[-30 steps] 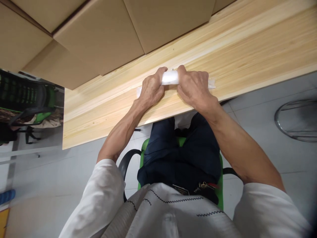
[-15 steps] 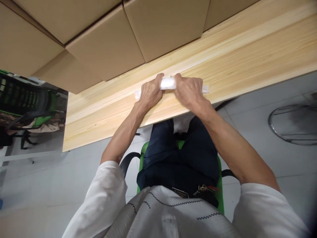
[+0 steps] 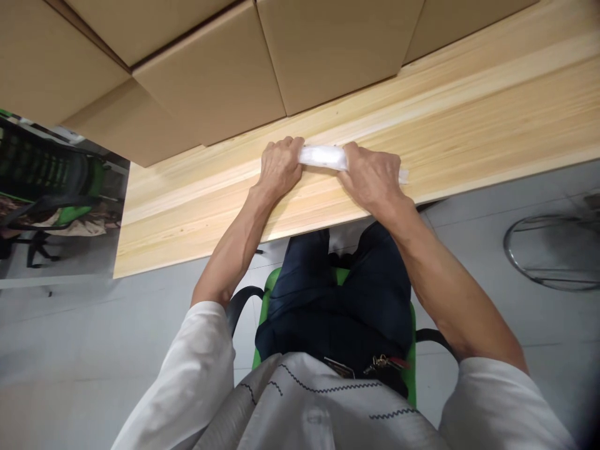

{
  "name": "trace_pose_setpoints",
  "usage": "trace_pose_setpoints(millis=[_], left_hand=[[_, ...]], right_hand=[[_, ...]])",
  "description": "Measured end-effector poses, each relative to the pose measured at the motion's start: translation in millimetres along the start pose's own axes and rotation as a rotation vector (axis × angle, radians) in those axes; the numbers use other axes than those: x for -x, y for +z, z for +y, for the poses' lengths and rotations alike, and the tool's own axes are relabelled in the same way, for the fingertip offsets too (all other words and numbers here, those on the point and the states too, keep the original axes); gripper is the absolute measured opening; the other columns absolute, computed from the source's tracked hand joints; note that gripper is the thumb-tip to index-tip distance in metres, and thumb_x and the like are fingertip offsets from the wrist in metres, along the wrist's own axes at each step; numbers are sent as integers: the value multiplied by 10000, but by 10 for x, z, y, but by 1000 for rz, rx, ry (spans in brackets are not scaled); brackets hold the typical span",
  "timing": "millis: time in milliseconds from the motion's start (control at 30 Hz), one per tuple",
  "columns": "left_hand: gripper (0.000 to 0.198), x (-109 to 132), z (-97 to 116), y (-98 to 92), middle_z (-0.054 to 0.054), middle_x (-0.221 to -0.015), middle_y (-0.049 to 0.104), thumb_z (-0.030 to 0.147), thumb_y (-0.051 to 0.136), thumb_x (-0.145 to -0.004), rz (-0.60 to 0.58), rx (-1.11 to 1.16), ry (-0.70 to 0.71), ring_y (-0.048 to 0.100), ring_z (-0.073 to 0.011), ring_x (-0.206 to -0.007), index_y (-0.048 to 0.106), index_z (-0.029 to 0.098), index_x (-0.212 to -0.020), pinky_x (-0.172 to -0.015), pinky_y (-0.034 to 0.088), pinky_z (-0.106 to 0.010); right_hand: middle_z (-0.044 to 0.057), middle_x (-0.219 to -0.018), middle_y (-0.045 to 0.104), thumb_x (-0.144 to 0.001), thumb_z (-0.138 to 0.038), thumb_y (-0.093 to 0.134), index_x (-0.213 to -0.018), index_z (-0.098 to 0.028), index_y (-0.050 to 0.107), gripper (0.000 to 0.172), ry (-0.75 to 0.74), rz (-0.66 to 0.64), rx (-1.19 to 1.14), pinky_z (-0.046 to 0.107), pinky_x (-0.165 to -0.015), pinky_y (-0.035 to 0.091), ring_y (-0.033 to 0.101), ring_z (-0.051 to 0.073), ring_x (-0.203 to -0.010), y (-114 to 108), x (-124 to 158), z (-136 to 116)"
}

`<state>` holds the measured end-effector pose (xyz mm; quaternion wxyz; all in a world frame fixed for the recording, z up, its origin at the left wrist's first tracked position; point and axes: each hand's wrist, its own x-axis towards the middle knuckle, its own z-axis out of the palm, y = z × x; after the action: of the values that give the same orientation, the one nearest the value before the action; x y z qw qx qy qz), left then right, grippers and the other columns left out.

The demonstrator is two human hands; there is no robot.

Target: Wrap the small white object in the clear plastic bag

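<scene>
A white, rolled bundle with a soft, plastic-like look spans the gap between my hands, just over the wooden tabletop. My left hand is closed around its left end, thumb side toward the middle. Around the right part, my right hand is closed too, and a thin pale end sticks out beyond its knuckles. My fingers are mostly hidden under the roll, and what it contains cannot be made out.
Brown cardboard boxes stand along the far side of the wooden table. I sit on a green chair at the near edge. A round metal-framed stool stands on the floor at right, another green-and-black chair at left.
My hands have moved apart along the white roll, so a longer stretch shows between them. The loose end that stuck out left of my left hand is out of sight now.
</scene>
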<state>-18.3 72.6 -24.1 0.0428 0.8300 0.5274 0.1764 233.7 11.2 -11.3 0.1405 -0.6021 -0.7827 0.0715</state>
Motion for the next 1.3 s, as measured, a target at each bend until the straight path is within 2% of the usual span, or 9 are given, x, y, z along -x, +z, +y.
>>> trace_pose_setpoints(millis=[300,567,733,833,933,1067,1133,1233,1300], left_hand=[[363,-18,-151,67,-156,-1132,893,424,556,-1146,13,-2,-93,836,-408,-1224,816,300,-1366,-1119,613,-560],[421,-63,-28,-181,-122,-1187,904,537,620,-1145,-38,267,-98,836,-344,-1204,801,256,-1400,-1069,686,-498],[388,-111,-169,-209,-23,-919,786,601,779,-1080,-35,563,-60,846,-267,-941,793,280,-1298,-818,691,-399],[513,-131,-335,-188,-21,-861,758,708,854,-1027,-20,682,-27,836,-264,-920,788,254,-1257,-771,681,-406],[711,-145,-518,-163,-15,-775,729,906,837,-977,-29,677,-34,796,-277,-955,791,282,-1314,-782,691,-478],[813,-161,-652,-125,-7,-693,690,1055,642,-1008,-64,601,-75,773,-307,-1038,764,372,-1431,-819,690,-576],[855,-180,-635,-86,-12,-722,717,1088,660,-957,-20,621,-147,775,-306,-970,776,371,-1408,-779,675,-584],[974,-230,-568,10,-13,-809,772,1123,744,-836,89,677,-271,710,-238,-792,782,306,-1366,-740,672,-557],[1014,-274,-556,95,1,-805,766,1149,665,-876,110,675,-289,684,-216,-789,757,290,-1405,-771,686,-541]], right_hand=[[262,-1285,891,-1182,-447,525,-1678,-148,663,595,2,-26,8,516,-955,549,809,450,-1142,-45,32,-4],[243,-1449,869,-1257,-509,497,-1671,-206,654,536,-18,-40,-83,481,-958,511,781,420,-1190,-177,48,55],[212,-1246,911,-1203,-685,563,-1447,-221,817,583,22,-165,-177,485,-923,576,805,446,-1156,-400,-39,120],[141,-964,894,-1160,-757,562,-1267,-304,890,570,33,-334,-349,492,-807,623,826,427,-972,-534,-58,152],[119,-750,818,-1162,-728,578,-1052,-276,887,558,113,-534,-531,463,-732,632,810,353,-740,-581,-45,185],[118,-727,817,-1161,-709,651,-875,-265,807,551,187,-680,-644,420,-705,637,788,290,-636,-591,-20,196],[121,-723,814,-1196,-668,627,-836,-267,769,558,205,-721,-648,410,-696,631,774,276,-619,-631,-4,174],[119,-691,787,-1262,-531,516,-764,-268,705,595,177,-764,-623,394,-687,597,729,242,-595,-716,15,131],[114,-669,765,-1281,-510,474,-707,-267,670,654,123,-778,-568,389,-698,560,698,223,-589,-753,20,108]])
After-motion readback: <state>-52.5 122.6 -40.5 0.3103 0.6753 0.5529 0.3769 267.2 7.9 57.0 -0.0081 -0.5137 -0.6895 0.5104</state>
